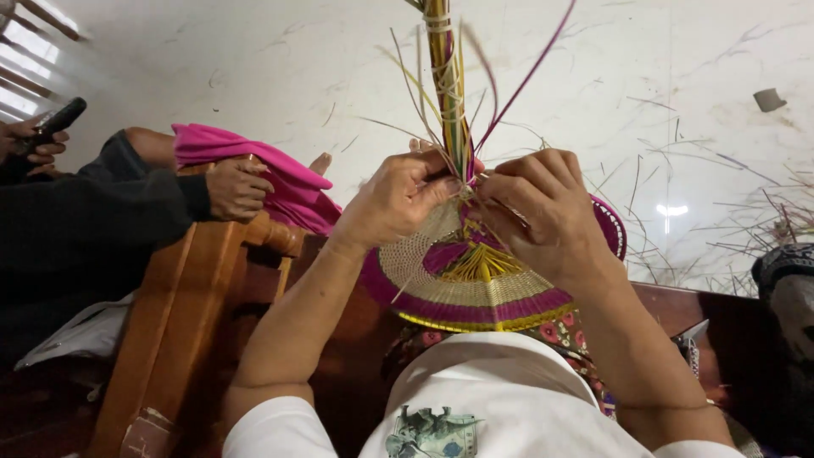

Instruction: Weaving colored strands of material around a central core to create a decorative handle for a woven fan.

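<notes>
We are weaving at the neck of a straw fan (475,293), where its round face meets the bundled handle (449,85), so the next move seems to call for a firm pull on a loose strand. Our left hand (398,199) pinches the handle's base; our right hand (543,212), just beside it, curls shut on purple strands (517,89). The fan face sits right below both hands.

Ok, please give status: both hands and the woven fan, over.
Left hand and right hand both pinching strands at the base of the handle. Woven fan upright between them, over the lap. Another person's hand on the wooden chair, apart.
</notes>
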